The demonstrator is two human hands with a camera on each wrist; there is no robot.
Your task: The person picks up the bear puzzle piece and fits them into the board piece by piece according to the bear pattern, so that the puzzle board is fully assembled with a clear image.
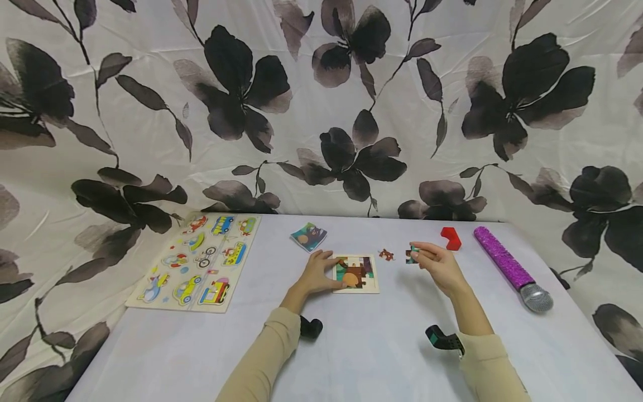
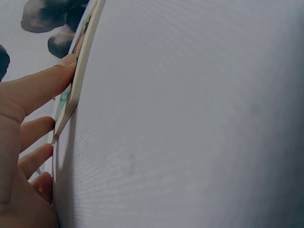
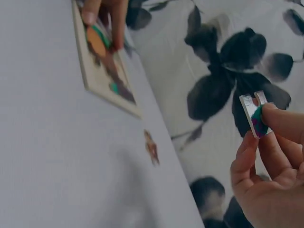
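Note:
A small jigsaw puzzle in a pale wooden frame [image 1: 371, 289] lies on the table, showing a brown animal with an orange belly. My left hand [image 1: 317, 273] holds it at its left side, thumb on the near part and fingers at the far edge. To the right, my right hand [image 1: 438, 266] pinches a puzzle piece [image 3: 258, 118] between thumb and fingers, raised above the table. That piece has green, purple and brown on it. On the table between the frame and my right hand lies a loose brown puzzle piece [image 1: 386, 254].
On the left lies a large wooden board [image 1: 173, 279] with colourful vehicle shapes. A picture card [image 1: 308, 237] is behind the puzzle. At the right are a red angular block [image 1: 451, 238] and a glittery purple microphone [image 1: 504, 259]. A floral cloth [image 1: 301, 111] hangs behind the white table [image 1: 361, 357].

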